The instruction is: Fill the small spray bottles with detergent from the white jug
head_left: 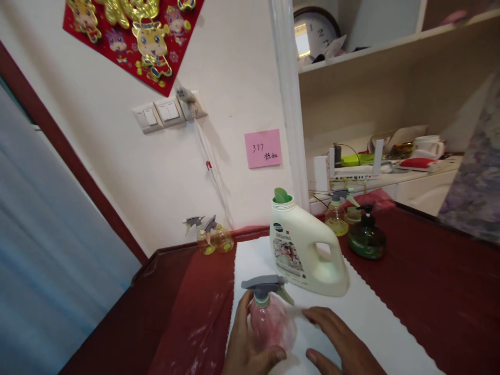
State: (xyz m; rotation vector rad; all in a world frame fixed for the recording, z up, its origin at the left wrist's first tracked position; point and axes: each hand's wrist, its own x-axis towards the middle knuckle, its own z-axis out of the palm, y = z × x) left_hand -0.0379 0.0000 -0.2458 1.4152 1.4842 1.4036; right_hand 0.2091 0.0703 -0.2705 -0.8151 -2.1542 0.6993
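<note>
Your left hand curves round a clear spray bottle with a pinkish body, fingers along its left side and thumb across its lower front; the grip is closed about the bottle. Your right hand stands just beside the bottle's right side, thumb and fingers spread well apart, with nothing held between them. The bottle is in the near middle of the view, over a white sheet with a scalloped edge, its grey trigger head uppermost; its base is blurred and partly hidden, so whether it rests on the sheet cannot fairly be told.

Behind the bottle, a pale green jug stands upright on the sheet, its handle toward the right; a green piece projects from its open neck. At the left rear of the dark red table stand two spray bottles with yellowish liquid, close together; at the right rear, beyond the jug, stand another spray bottle and a dark pump bottle. On the wall above, a pink note bears the number 377.
</note>
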